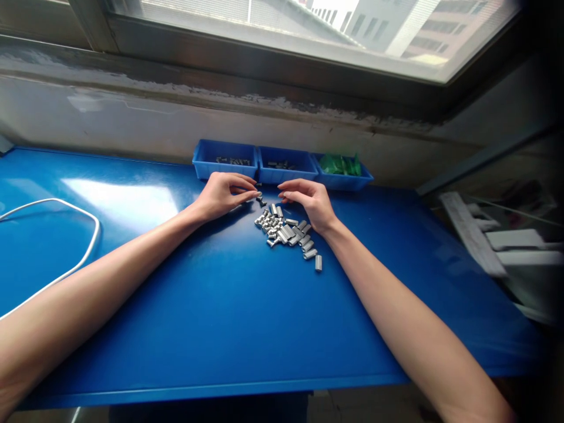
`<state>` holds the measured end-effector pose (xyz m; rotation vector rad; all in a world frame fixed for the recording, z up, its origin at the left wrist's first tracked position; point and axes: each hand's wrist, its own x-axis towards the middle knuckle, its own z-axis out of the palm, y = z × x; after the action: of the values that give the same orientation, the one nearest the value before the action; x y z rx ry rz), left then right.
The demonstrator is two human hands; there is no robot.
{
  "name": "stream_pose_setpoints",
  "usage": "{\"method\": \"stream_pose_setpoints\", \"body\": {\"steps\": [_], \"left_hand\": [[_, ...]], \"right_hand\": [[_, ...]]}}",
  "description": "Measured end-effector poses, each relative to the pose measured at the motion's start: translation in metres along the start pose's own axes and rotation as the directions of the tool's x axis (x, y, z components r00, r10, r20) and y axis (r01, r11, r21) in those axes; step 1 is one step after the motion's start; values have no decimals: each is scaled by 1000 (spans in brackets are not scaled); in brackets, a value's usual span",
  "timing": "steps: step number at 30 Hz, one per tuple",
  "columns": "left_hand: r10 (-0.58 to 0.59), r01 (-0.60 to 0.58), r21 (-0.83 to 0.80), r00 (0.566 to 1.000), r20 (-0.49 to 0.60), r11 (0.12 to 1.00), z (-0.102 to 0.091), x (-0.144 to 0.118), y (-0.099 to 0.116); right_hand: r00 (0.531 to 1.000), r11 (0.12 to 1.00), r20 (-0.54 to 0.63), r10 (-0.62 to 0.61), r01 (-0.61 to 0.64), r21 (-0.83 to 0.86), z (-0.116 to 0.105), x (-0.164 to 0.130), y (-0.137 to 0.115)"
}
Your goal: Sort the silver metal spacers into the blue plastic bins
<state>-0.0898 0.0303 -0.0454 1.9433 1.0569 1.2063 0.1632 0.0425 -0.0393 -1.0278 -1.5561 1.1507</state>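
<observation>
My left hand (229, 192) is above the table just in front of the blue bins, its thumb and fingers curled to a pinch at a small screw (259, 194). More dark screws lie right below those fingertips. Across a narrow gap, my right hand (311, 202) has its thumb and fingers drawn close together. Whatever is between its fingertips is too small to make out. Between and below both hands lies a loose pile of silver cylindrical metal spacers (286, 233). Short silver screws (268, 222) are heaped on the pile's left side. One spacer (318, 263) stands apart toward me.
Three joined blue bins stand along the wall: small screws in the left bin (202, 170), metal parts in the middle bin (268, 175), green packets (339, 164) in the right one. A white cable (94, 232) loops across the blue table (220, 329) at left. Grey-white objects (511, 247) are at right.
</observation>
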Motion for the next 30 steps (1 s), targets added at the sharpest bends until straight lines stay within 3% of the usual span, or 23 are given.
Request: {"method": "stream_pose_setpoints", "body": {"steps": [4,7,10,13,16,18,21,24,27,30], "left_hand": [[32,-33,20,999,17,999,2,1,0],[-38,37,-57,999,-7,998,4,2,2],[-123,95,-179,980,-155,979,3,8,4],[-229,136,-283,916,-328,949,-1,19,0],[-276,128,-357,873,-402,925,-4,27,-6],[-261,112,-355,875,-407,928,-3,28,-9],[-185,80,-280,910,-370,957,-1,24,-8],[-75,39,-139,961,-265,989,-1,16,-3],[85,-84,29,995,-48,996,-4,9,0],[220,-242,118,960,174,963,-7,5,2]], "right_hand": [[1000,1000,-2,-8,8,10,1,0,0],[1000,1000,-3,-8,8,6,0,0,1],[1000,1000,-8,-1,1,-9,0,0,1],[1000,1000,-8,-3,2,-17,-1,1,1],[1000,1000,-5,-8,8,-8,-1,1,2],[1000,1000,-4,-5,5,-10,-1,1,3],[1000,1000,-10,-2,2,-25,-1,1,2],[1000,999,-14,-1,0,-35,0,0,0],[1000,999,-12,-1,0,-34,1,-1,-1],[1000,999,-10,0,0,-40,1,-1,-1]]}}
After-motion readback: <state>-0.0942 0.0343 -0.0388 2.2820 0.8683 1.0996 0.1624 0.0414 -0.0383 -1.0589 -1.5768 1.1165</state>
